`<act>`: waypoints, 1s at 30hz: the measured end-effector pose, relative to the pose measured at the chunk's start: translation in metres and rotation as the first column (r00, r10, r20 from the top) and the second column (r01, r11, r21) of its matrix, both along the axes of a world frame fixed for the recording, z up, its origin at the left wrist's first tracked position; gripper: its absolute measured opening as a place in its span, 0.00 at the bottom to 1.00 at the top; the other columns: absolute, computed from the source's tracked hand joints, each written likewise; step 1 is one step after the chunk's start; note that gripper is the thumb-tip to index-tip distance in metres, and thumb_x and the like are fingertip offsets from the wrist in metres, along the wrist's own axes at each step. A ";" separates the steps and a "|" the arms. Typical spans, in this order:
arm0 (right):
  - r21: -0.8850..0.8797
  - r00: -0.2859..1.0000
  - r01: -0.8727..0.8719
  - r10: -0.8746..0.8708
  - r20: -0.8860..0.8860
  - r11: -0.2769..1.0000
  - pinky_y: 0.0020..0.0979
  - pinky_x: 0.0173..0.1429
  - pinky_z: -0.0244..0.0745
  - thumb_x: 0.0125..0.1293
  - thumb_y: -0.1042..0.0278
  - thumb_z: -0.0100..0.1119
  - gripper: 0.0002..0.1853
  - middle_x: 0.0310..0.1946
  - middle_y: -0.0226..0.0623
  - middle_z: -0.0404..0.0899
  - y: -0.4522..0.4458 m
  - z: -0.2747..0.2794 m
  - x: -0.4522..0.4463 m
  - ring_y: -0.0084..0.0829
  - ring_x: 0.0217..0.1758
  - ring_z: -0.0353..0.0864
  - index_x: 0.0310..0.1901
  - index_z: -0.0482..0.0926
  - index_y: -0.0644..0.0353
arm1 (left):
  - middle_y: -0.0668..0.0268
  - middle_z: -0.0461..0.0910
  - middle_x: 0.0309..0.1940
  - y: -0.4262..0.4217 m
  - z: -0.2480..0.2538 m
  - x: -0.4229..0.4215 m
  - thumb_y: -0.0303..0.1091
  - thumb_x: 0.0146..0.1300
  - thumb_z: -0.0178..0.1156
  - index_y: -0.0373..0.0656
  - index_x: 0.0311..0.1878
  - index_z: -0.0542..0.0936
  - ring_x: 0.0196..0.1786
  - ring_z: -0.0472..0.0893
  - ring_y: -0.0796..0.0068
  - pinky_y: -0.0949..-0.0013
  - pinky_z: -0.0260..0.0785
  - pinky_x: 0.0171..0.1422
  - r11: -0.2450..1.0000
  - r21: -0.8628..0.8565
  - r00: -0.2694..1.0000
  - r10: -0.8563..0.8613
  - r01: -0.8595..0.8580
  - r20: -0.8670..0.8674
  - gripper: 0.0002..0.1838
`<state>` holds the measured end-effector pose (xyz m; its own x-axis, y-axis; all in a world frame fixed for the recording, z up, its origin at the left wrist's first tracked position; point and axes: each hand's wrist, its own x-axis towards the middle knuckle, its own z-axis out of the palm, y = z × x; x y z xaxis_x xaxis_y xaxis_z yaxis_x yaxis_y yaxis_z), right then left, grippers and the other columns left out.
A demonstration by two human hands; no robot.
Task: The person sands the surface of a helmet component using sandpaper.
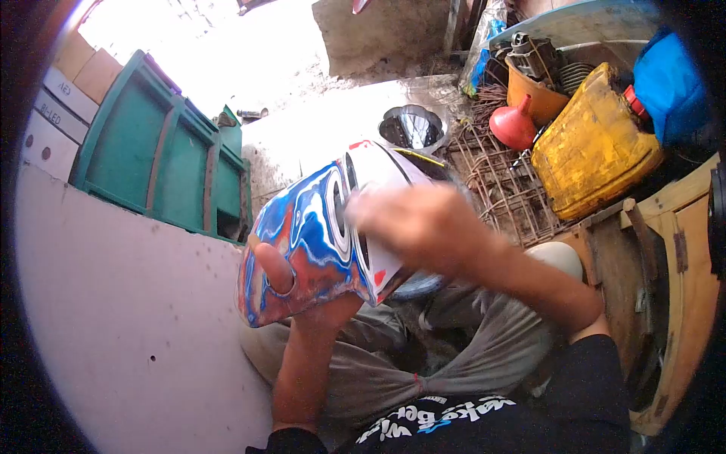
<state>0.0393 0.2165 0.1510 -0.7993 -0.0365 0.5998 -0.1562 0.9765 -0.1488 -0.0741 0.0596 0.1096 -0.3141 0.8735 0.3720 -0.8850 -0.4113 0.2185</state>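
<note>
A curved, hollow body panel (310, 227) with patchy blue, white and reddish-orange sanded paint layers is held up over my lap. Its right part is white with black lines and small red marks. My left hand (274, 268) grips it from below and inside, the thumb sticking out through a round hole. Across the white part lies my right hand (416, 223), fingers curled and blurred by motion, at the panel's surface. Whatever may be between those fingertips cannot be made out. A shiny dark bowl (412, 127) sits on the floor beyond the panel.
At right stand a dirty yellow jerrycan (594, 144), a red funnel (514, 122), an orange bucket (535, 94), a blue bag (669, 87) and a rusty wire rack (503, 178). Left are a green cabinet (125, 144), white boxes (57, 117) and a pale wall (136, 303).
</note>
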 end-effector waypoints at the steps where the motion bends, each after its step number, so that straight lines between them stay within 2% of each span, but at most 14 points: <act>1: -0.058 0.981 -0.125 0.115 -0.157 0.990 0.40 0.45 0.86 0.65 0.67 0.60 0.07 0.41 0.43 0.87 -0.021 0.001 -0.001 0.40 0.43 0.91 0.42 0.81 0.58 | 0.52 0.67 0.77 -0.001 -0.002 -0.001 0.83 0.65 0.47 0.44 0.81 0.60 0.75 0.71 0.50 0.42 0.60 0.81 1.000 0.029 1.000 -0.010 0.010 0.004 0.56; 2: -0.090 0.975 -0.187 0.173 -0.141 0.978 0.40 0.48 0.87 0.65 0.68 0.60 0.10 0.45 0.44 0.88 -0.034 0.012 0.007 0.42 0.45 0.91 0.46 0.82 0.59 | 0.51 0.66 0.78 -0.001 -0.005 -0.002 0.82 0.66 0.47 0.44 0.82 0.59 0.76 0.70 0.50 0.42 0.59 0.81 0.998 0.058 1.000 -0.020 0.020 0.007 0.56; 4: -0.121 0.983 -0.176 0.167 -0.075 0.977 0.40 0.45 0.87 0.66 0.67 0.59 0.10 0.43 0.43 0.88 -0.017 0.005 0.004 0.41 0.43 0.91 0.47 0.83 0.57 | 0.51 0.66 0.78 -0.002 -0.005 -0.002 0.81 0.66 0.48 0.43 0.82 0.58 0.77 0.70 0.50 0.41 0.59 0.82 1.000 0.001 1.000 -0.005 0.005 -0.019 0.56; 6: -0.087 0.995 0.078 -0.071 0.074 0.993 0.40 0.41 0.85 0.68 0.63 0.58 0.12 0.39 0.42 0.88 0.019 0.001 -0.001 0.38 0.41 0.91 0.49 0.83 0.54 | 0.51 0.66 0.78 -0.005 0.001 0.001 0.81 0.64 0.51 0.43 0.82 0.57 0.77 0.69 0.50 0.41 0.58 0.82 0.992 -0.115 0.998 0.040 -0.046 -0.051 0.58; 8: -0.150 0.989 0.080 -0.059 0.135 0.985 0.40 0.43 0.86 0.67 0.63 0.59 0.12 0.42 0.43 0.88 0.025 0.010 0.001 0.39 0.43 0.91 0.48 0.83 0.57 | 0.52 0.67 0.77 -0.009 -0.011 -0.002 0.79 0.60 0.58 0.42 0.82 0.57 0.77 0.69 0.52 0.43 0.60 0.81 0.976 -0.197 0.993 0.072 -0.089 -0.089 0.60; 9: -0.130 0.999 -0.020 0.023 0.025 0.991 0.40 0.44 0.87 0.67 0.63 0.59 0.12 0.43 0.43 0.89 0.010 0.009 0.002 0.39 0.44 0.91 0.48 0.83 0.57 | 0.52 0.67 0.77 -0.010 -0.017 -0.004 0.79 0.59 0.61 0.42 0.82 0.57 0.77 0.69 0.53 0.44 0.62 0.81 0.974 -0.204 0.992 0.084 -0.103 -0.097 0.61; 11: -0.123 0.973 -0.165 0.142 -0.181 0.979 0.38 0.48 0.87 0.67 0.65 0.60 0.11 0.46 0.43 0.89 -0.030 0.010 0.004 0.39 0.47 0.91 0.47 0.83 0.58 | 0.53 0.66 0.77 -0.013 -0.031 -0.009 0.78 0.56 0.65 0.43 0.82 0.57 0.77 0.70 0.54 0.45 0.63 0.81 0.988 -0.107 0.993 0.102 -0.107 -0.058 0.62; 12: -0.079 0.976 -0.142 0.127 -0.178 0.987 0.38 0.46 0.87 0.66 0.64 0.59 0.12 0.45 0.42 0.89 -0.033 0.015 0.006 0.37 0.45 0.92 0.48 0.83 0.56 | 0.53 0.67 0.77 -0.013 -0.031 -0.010 0.76 0.56 0.65 0.42 0.82 0.57 0.76 0.70 0.54 0.46 0.64 0.80 0.989 -0.098 0.993 0.101 -0.106 -0.058 0.61; 14: -0.117 0.998 -0.067 0.065 -0.022 0.991 0.40 0.44 0.86 0.65 0.65 0.60 0.11 0.41 0.43 0.89 -0.004 0.018 0.005 0.39 0.43 0.91 0.48 0.84 0.55 | 0.53 0.67 0.76 -0.015 -0.021 -0.010 0.74 0.56 0.66 0.42 0.81 0.58 0.75 0.71 0.54 0.46 0.65 0.80 0.983 -0.145 0.990 0.101 -0.114 -0.095 0.60; 16: -0.218 0.997 0.076 -0.067 0.046 0.973 0.44 0.45 0.85 0.64 0.68 0.58 0.11 0.36 0.46 0.87 0.029 0.014 0.002 0.46 0.41 0.89 0.47 0.85 0.53 | 0.53 0.68 0.75 -0.019 -0.010 -0.009 0.71 0.56 0.66 0.41 0.81 0.58 0.75 0.72 0.55 0.47 0.66 0.79 0.963 -0.228 0.982 0.110 -0.143 -0.152 0.59; 18: -0.127 0.985 0.103 -0.083 0.155 0.986 0.40 0.50 0.85 0.63 0.70 0.67 0.15 0.48 0.39 0.89 0.023 0.015 0.005 0.41 0.47 0.90 0.52 0.86 0.55 | 0.52 0.69 0.74 -0.024 -0.002 -0.007 0.68 0.56 0.67 0.41 0.81 0.58 0.74 0.73 0.55 0.47 0.67 0.78 0.937 -0.305 0.971 0.107 -0.171 -0.215 0.58; 20: -0.094 0.999 0.035 -0.034 0.015 0.995 0.39 0.52 0.85 0.62 0.69 0.68 0.16 0.49 0.40 0.89 -0.008 0.016 0.006 0.40 0.49 0.90 0.52 0.85 0.57 | 0.52 0.70 0.73 -0.030 0.008 -0.005 0.65 0.56 0.67 0.40 0.80 0.59 0.73 0.73 0.55 0.48 0.68 0.78 0.907 -0.372 0.956 0.094 -0.197 -0.276 0.57; 25: -0.106 0.996 -0.030 0.039 0.077 0.994 0.39 0.60 0.84 0.65 0.71 0.63 0.17 0.55 0.45 0.87 -0.015 0.020 0.009 0.41 0.55 0.88 0.55 0.83 0.62 | 0.52 0.72 0.71 -0.034 0.037 -0.003 0.59 0.55 0.69 0.38 0.79 0.60 0.71 0.75 0.56 0.49 0.70 0.76 0.834 -0.502 0.918 0.014 -0.230 -0.398 0.54; 30: -0.099 0.995 -0.041 0.050 0.088 0.994 0.38 0.60 0.84 0.66 0.68 0.60 0.16 0.54 0.47 0.87 -0.014 0.023 0.010 0.42 0.56 0.88 0.54 0.83 0.63 | 0.51 0.74 0.68 -0.039 0.054 0.005 0.52 0.55 0.71 0.37 0.79 0.61 0.69 0.77 0.56 0.50 0.72 0.75 0.738 -0.630 0.879 -0.110 -0.241 -0.465 0.52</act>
